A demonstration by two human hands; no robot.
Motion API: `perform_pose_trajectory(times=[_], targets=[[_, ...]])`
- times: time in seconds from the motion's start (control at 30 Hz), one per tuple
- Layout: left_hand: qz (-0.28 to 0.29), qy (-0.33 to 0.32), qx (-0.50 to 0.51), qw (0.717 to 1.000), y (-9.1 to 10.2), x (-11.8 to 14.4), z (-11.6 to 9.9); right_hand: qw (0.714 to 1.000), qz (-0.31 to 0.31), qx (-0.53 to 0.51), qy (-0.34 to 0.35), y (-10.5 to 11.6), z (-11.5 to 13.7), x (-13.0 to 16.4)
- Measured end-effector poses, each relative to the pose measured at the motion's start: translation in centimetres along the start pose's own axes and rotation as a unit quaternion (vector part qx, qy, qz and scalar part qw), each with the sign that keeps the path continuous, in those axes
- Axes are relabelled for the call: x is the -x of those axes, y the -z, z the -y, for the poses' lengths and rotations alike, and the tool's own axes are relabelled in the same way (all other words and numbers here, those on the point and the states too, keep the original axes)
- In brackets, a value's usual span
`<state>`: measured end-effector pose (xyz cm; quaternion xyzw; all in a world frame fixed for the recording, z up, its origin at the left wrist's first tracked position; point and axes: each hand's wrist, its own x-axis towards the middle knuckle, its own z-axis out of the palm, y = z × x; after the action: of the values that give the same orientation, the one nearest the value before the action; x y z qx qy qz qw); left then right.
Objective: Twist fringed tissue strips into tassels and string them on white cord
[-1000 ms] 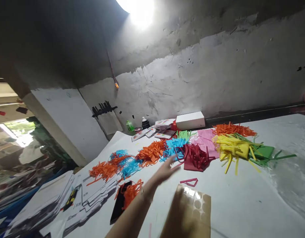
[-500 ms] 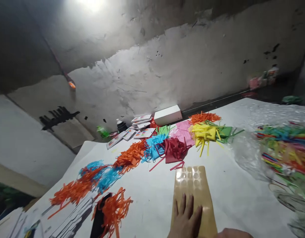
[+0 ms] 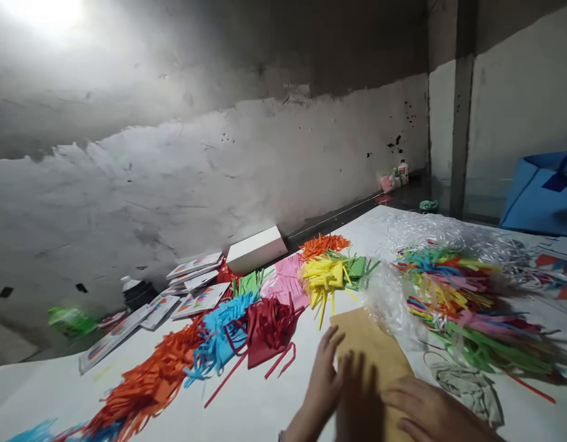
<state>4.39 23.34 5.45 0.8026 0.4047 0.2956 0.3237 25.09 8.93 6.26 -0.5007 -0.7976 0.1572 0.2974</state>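
Tan backing paper, the brown sheet (image 3: 378,350), lies flat on the white table (image 3: 274,405) at the near edge, its long axis running from the person up and slightly left toward the wall. The left hand (image 3: 322,383) rests open on the sheet's left edge, fingers spread and flat. The right hand (image 3: 430,411) lies open over the near right corner; neither hand grips anything, and they sit just apart. Just right of the sheet, crumpled clear plastic wrap (image 3: 403,294) holds a bundle of mixed coloured paper strips (image 3: 453,301). Beyond the left hand lie red strips (image 3: 269,325), then blue strips (image 3: 218,341), orange strips (image 3: 149,380) and yellow strips (image 3: 324,276). Farther back are printed cards (image 3: 195,288), their print too small to read, a white box (image 3: 255,248) and a blue bag (image 3: 541,193).
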Motion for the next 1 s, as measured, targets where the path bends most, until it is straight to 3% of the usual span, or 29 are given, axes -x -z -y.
perform_pose_trajectory(times=[0.07,0.13,0.2,0.33,0.43,0.53,0.67,0.8,0.9,1.0], targets=[[-0.038,0.024,0.016,0.999,2.1,-2.2,1.3,0.992,0.089,0.068,0.058,-0.9,-0.6,-3.9],[-0.041,0.036,0.019,0.998,3.4,-4.2,2.2,0.988,0.108,0.091,0.063,-1.2,-2.3,-8.7],[-0.035,0.047,0.027,0.998,3.8,-5.7,2.8,0.986,0.098,0.128,0.043,-0.2,-5.3,-13.8],[-0.021,0.057,0.044,0.997,2.9,-8.1,3.4,0.974,0.043,0.219,-0.035,4.5,-12.8,-22.3],[-0.019,0.057,0.053,0.997,2.3,-9.8,3.9,0.962,0.038,0.265,-0.056,6.8,-16.8,-25.7],[-0.025,0.051,0.065,0.996,2.4,-11.6,4.6,0.955,0.04,0.29,-0.049,7.7,-18.5,-27.7],[-0.048,0.04,0.086,0.994,3.3,-13.8,5.4,0.951,0.004,0.307,-0.027,10.3,-18.2,-31.0],[-0.103,0.02,0.105,0.989,4.9,-16.0,4.9,0.949,-0.036,0.312,0.021,14.6,-15.8,-33.5],[-0.154,-0.012,0.108,0.982,6.5,-17.2,2.9,0.947,-0.043,0.308,0.082,17.4,-12.7,-33.5],[-0.18,-0.062,0.111,0.975,7.6,-17.3,-0.5,0.945,-0.028,0.285,0.161,18.9,-8.8,-32.1]])
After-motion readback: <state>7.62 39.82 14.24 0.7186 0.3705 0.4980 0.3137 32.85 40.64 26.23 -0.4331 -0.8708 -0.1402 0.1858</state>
